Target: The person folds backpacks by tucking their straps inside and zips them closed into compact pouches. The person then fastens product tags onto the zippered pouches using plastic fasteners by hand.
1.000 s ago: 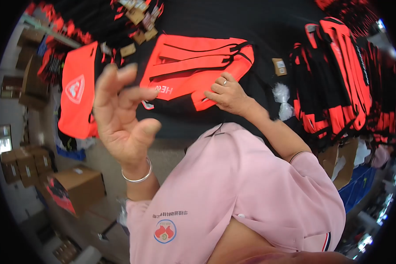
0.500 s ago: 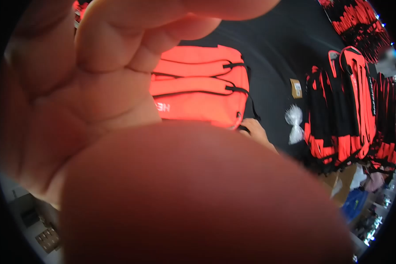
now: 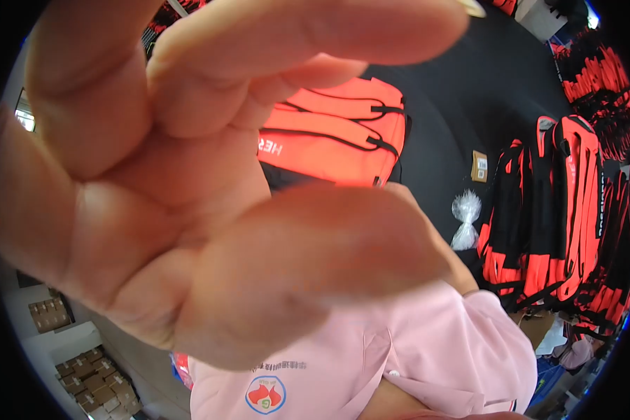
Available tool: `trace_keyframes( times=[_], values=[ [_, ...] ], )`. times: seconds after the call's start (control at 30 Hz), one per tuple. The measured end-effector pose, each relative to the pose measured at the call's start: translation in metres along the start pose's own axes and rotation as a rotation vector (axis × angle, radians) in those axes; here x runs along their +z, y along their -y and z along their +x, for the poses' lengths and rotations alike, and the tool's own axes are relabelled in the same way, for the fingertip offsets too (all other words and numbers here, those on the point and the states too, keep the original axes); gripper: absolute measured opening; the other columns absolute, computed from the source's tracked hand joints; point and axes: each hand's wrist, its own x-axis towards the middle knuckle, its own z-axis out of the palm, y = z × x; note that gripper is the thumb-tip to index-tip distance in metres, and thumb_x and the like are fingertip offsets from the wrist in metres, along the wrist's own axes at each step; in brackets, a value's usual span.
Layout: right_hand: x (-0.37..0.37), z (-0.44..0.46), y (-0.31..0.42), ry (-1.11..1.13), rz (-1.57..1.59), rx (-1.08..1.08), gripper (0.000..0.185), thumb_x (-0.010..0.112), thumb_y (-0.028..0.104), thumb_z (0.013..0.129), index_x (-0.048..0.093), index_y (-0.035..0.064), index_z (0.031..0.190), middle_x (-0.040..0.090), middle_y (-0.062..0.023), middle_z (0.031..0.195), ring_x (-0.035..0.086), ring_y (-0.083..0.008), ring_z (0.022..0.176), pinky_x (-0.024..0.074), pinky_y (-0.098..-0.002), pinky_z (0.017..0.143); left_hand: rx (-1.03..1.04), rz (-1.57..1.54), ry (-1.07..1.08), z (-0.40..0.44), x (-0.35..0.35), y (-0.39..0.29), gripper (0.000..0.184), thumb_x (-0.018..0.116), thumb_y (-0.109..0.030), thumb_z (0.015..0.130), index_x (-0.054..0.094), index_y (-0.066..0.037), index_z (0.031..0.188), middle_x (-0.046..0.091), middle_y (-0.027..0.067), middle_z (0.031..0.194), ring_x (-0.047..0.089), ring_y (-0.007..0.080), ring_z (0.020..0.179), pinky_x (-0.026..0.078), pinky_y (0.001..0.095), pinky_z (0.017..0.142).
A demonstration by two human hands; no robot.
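Note:
My left hand [image 3: 189,168] fills the left and centre of the view, close to the lens with its palm towards me. Its fingers curl above and its thumb spreads below, apart, with nothing seen between them. Behind it lies an orange-red bag [image 3: 336,133] with black straps and white lettering; its left part is covered by the hand. My right hand [image 3: 404,194] is near the bag's lower right corner. Only a sliver of it shows past my left thumb, its fingers hidden. The right forearm leads back to a pink sleeve.
Upright orange and black bags [image 3: 546,217] are packed in a row at right, with more bags [image 3: 598,84] behind. A clear plastic bundle [image 3: 466,218] and a small labelled brown packet [image 3: 479,166] lie on the black surface [image 3: 441,105]. Cardboard boxes [image 3: 98,381] are stacked at lower left.
My left thumb has drawn back from the lens, uncovering the pink shirt and right forearm. The view has shifted, and my right hand's fingers are now hidden.

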Motion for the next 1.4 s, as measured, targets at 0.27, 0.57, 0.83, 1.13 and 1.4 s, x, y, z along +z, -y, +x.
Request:
trace_keyframes(
  times=[0.27, 0.57, 0.83, 1.13, 1.4],
  values=[
    [0.001, 0.020, 0.007, 0.124, 0.615, 0.135, 0.022, 0.054, 0.014, 0.082, 0.056, 0.0052, 0.102, 0.062, -0.0109, 0.097, 0.061, -0.0236, 0.085, 0.0491, -0.0384, 0.080, -0.105, -0.267, -0.062, -0.023, 0.006, 0.042, 0.061, 0.049, 0.006, 0.081, 0.026, 0.000, 0.137, 0.046, 0.0252, 0.128, 0.062, 0.0331, 0.096, 0.052, 0.0375, 0.082],
    [0.028, -0.085, 0.134, 0.212, 0.055, -0.658, 0.038, 0.048, -0.003, 0.069, 0.058, 0.0006, 0.105, 0.063, -0.0011, 0.098, 0.058, -0.0091, 0.085, 0.0460, -0.0240, 0.076, -0.513, 0.560, 0.508, -0.136, 0.055, 0.111, 0.068, 0.074, -0.033, 0.072, 0.044, 0.000, 0.124, 0.053, 0.0211, 0.114, 0.054, 0.0348, 0.103, 0.048, 0.0405, 0.082],
    [0.014, -0.179, 0.231, 0.252, 0.142, -0.922, 0.028, 0.047, 0.000, 0.066, 0.059, -0.0032, 0.091, 0.063, -0.0032, 0.085, 0.058, -0.0099, 0.074, 0.0457, -0.0239, 0.070, -0.656, 0.100, -0.134, -0.061, 0.007, 0.081, 0.025, 0.065, -0.020, 0.084, 0.057, 0.002, 0.096, 0.058, 0.0020, 0.076, 0.051, 0.0087, 0.067, 0.043, 0.0233, 0.061],
    [0.009, -0.120, 0.147, -0.123, 0.354, -0.592, 0.024, 0.048, 0.001, 0.068, 0.059, 0.0037, 0.089, 0.059, 0.0020, 0.075, 0.049, -0.0053, 0.058, 0.0374, -0.0189, 0.055, -1.041, -0.637, -0.638, -0.166, -0.012, 0.151, 0.013, 0.053, -0.005, 0.087, 0.051, 0.000, 0.099, 0.054, 0.0041, 0.088, 0.054, 0.0112, 0.075, 0.047, 0.0267, 0.068],
    [0.000, -0.121, 0.104, -0.707, -0.702, -0.894, 0.057, 0.063, 0.006, 0.070, 0.045, 0.0009, 0.124, 0.054, -0.0142, 0.116, 0.055, -0.0265, 0.105, 0.0421, -0.0340, 0.089, -1.142, -0.773, -0.514, -0.201, -0.003, 0.139, 0.023, 0.048, 0.001, 0.085, 0.048, -0.002, 0.107, 0.054, 0.0050, 0.102, 0.053, 0.0137, 0.092, 0.046, 0.0308, 0.079]
  ],
)
